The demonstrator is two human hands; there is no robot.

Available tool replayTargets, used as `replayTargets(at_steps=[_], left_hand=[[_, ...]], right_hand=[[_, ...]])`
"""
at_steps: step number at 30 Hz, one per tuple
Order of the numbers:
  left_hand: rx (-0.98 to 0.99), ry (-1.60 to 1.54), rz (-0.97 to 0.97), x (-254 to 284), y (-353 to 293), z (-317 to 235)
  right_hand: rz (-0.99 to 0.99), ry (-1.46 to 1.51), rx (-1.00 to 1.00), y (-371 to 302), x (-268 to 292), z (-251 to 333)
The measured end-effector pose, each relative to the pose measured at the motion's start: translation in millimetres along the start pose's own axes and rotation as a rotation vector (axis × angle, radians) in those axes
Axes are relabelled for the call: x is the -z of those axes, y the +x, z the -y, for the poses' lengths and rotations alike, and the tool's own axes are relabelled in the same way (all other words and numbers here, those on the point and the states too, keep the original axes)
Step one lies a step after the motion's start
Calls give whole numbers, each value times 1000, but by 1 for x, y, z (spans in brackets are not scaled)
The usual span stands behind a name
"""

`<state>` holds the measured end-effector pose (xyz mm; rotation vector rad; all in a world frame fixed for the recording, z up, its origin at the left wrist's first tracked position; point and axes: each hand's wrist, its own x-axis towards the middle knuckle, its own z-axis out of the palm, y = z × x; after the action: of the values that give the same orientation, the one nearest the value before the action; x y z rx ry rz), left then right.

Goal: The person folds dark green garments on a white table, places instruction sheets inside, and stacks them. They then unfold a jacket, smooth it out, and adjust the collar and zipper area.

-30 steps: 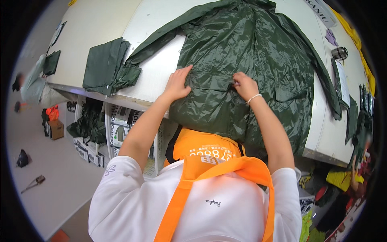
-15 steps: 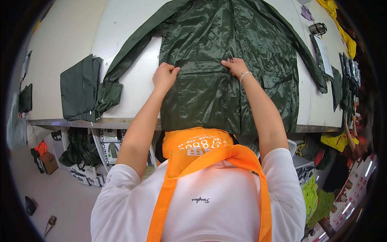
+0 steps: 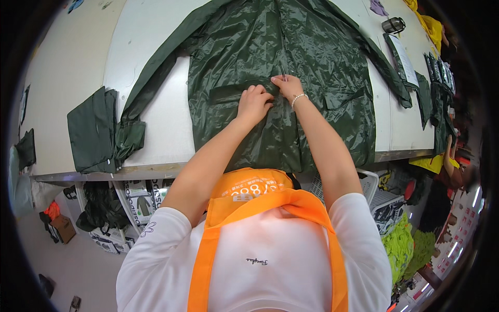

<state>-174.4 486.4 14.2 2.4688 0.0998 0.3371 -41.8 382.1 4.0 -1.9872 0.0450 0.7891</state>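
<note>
A dark green, shiny jacket (image 3: 332,57) lies spread on the table, its sleeves stretched to both sides and its hem along the front edge. On its left pocket flap (image 3: 226,92), my left hand (image 3: 253,106) is closed, with curled fingers on the fabric near the flap's lower edge. Just right of it, my right hand (image 3: 289,87) pinches the flap's right end near the front closure. Thin, dark-bladed thread snips (image 3: 283,72) stick up from that hand. What lies under the left fingertips is hidden.
Folded dark green garments (image 3: 92,132) are stacked by the left cuff. At the right lie a paper sheet (image 3: 404,62), a dark jar (image 3: 393,25) and more green pieces. Crates of packages stand below the table (image 3: 150,170). Another person's arm (image 3: 450,169) shows far right.
My left hand has left the flap's left corner and moved right, close to my right hand. My right hand stays at the flap's right end. The whole view has shifted slightly.
</note>
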Motion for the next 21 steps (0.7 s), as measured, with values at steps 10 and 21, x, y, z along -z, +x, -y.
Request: replayTargets(at_steps=[10, 21], left_hand=[[-346, -5, 171, -5, 26, 15], [-348, 26, 370, 0, 35, 9]], right_hand=[[-25, 306, 301, -58, 32, -63], [-83, -159, 197, -116, 32, -55]])
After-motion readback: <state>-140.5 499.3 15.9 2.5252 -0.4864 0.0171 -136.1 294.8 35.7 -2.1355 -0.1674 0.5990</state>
